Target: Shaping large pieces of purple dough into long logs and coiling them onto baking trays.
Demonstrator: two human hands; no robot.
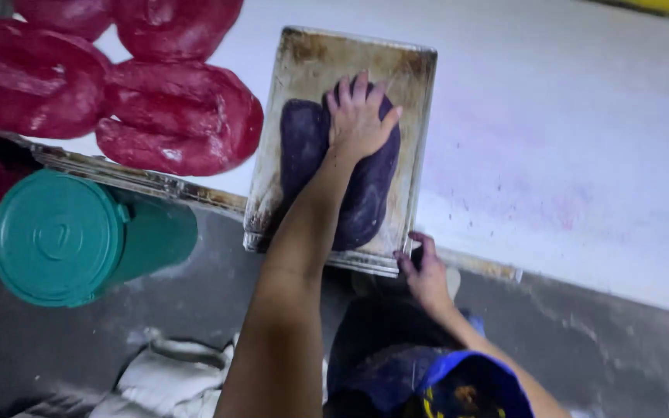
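Note:
A worn, stained metal tray (pixel 303 54) lies on a white table, its near end jutting over the table edge. On the tray sits a dark purple lump of dough (pixel 300 147). My left hand (pixel 358 120) lies flat on the top right of the dough, fingers spread and pressing down. My right hand (pixel 425 272) grips the tray's near right corner at the table edge.
Several glossy red dough lumps (pixel 180 116) lie on the table to the left of the tray. A teal lidded bucket (pixel 56 236) stands on the floor below them. The white tabletop (pixel 567 116) stretches away to the right. Crumpled white cloth (pixel 172 379) lies on the grey floor.

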